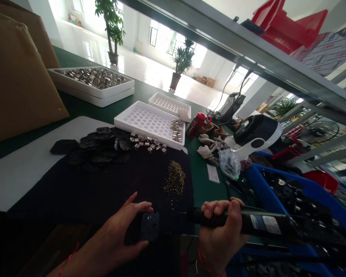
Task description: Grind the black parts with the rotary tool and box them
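Between the thumb and fingers of my left hand [118,234] is a small dark plate [150,226] with tiny bright spots near its top. My right hand [223,231] is wrapped round a black electric screwdriver [262,224], whose thin tip points left toward the plate without touching it. A scatter of tiny gold screws [175,179] lies on the black mat [127,188] beyond both hands. Farther back are a pile of dark plates [98,148] and a group of short metal cylinders [150,144].
White trays [127,120] stand behind the mat, one partly filled with metal parts. A red bottle [196,125] and a white-and-black fan [256,134] are at the back right. A blue bin [255,184] of dark parts is at the right. Cardboard [23,77] rises at the left.
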`<state>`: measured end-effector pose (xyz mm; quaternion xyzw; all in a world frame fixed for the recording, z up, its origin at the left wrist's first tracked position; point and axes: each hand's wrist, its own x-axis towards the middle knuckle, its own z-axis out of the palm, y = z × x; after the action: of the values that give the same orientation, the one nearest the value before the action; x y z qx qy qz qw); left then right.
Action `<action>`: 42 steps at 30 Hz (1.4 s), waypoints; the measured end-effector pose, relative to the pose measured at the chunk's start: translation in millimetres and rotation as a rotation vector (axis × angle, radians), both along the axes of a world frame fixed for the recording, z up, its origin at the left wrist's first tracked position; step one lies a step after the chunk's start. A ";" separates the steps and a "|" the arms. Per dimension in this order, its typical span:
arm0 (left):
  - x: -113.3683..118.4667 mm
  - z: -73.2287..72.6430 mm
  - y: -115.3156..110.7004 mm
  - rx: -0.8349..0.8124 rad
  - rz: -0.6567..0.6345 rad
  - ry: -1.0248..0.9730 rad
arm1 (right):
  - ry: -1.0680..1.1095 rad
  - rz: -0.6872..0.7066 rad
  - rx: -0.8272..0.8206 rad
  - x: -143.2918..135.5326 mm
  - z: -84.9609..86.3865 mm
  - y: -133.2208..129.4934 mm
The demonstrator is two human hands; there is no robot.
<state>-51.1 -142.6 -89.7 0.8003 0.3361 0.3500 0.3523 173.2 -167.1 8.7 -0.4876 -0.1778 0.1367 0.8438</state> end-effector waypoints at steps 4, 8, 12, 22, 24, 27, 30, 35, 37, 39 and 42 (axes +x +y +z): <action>-1.2 2.0 -0.8 -0.025 0.019 0.025 | 0.032 0.017 0.006 -2.5 -5.6 5.0; -0.7 3.3 -0.7 -0.025 0.013 0.022 | 0.049 0.016 0.004 -1.2 -9.5 6.5; -1.0 1.9 -2.2 -0.032 0.043 0.025 | 0.054 -0.001 0.007 0.1 -10.8 5.8; 0.4 6.3 0.3 -0.011 0.001 0.011 | 0.055 -0.019 0.011 -1.6 0.9 -2.1; 1.0 8.4 1.1 -0.010 -0.013 0.004 | 0.050 0.008 0.028 -5.2 5.3 -4.8; 2.2 9.2 1.6 -0.003 -0.027 -0.001 | 0.049 0.067 0.070 -14.9 11.9 -7.6; 4.7 6.2 1.5 0.022 -0.026 -0.022 | 0.038 0.147 0.118 -28.7 15.6 -7.5; 9.2 -2.4 0.8 0.028 -0.040 -0.051 | -0.028 0.312 0.155 -49.9 13.1 -4.0; 10.0 -4.5 0.3 0.032 -0.044 -0.058 | -0.062 0.355 0.154 -55.3 10.7 -2.7; 10.3 -5.6 -0.3 0.026 -0.046 -0.059 | -0.095 0.388 0.143 -58.9 8.7 -1.7; 11.0 -6.8 -0.6 0.012 -0.048 -0.067 | -0.124 0.397 0.146 -62.5 6.5 -0.5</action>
<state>-40.1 -143.2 -96.5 0.7981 0.3028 0.3700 0.3667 110.6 -167.6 15.2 -0.3883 -0.3314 0.2567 0.8207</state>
